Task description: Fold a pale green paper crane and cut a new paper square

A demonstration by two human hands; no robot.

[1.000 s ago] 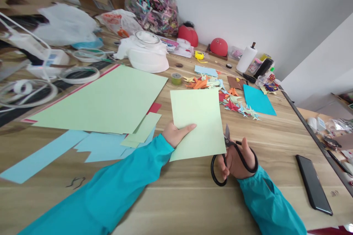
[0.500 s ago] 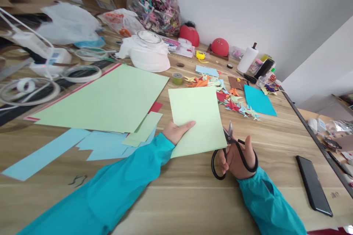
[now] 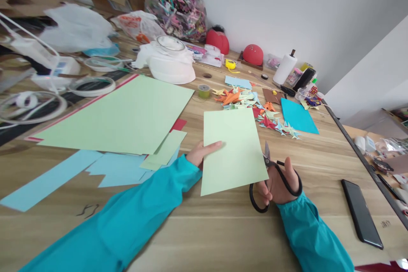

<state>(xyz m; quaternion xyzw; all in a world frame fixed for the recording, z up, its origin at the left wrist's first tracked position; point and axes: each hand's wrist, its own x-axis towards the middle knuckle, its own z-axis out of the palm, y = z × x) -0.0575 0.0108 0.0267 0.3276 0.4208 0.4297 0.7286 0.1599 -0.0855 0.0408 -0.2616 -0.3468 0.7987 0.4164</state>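
My left hand (image 3: 202, 153) pinches the left edge of a pale green paper sheet (image 3: 234, 148), thumb on top and the other fingers mostly behind it. The sheet is tilted above the table. My right hand (image 3: 280, 182) has its fingers through the black handles of a pair of scissors (image 3: 269, 161). Their blades point away from me, at the sheet's right edge, and one blade is partly hidden by the paper. Left of my hands lie a larger stack of green paper (image 3: 127, 114), a narrow green strip (image 3: 165, 148) and light blue paper pieces (image 3: 121, 168).
Folded paper cranes (image 3: 242, 97) in several colours lie beyond the sheet, near a turquoise paper square (image 3: 299, 114). A black phone (image 3: 361, 212) rests at the right. White tubing coils (image 3: 92, 85), a white cloth bundle (image 3: 170, 66) and plastic bags (image 3: 76, 27) occupy the far left.
The green sheet has shifted slightly right and toward me, its left edge now nearer my left thumb. My right hand and the scissors have moved a little right.
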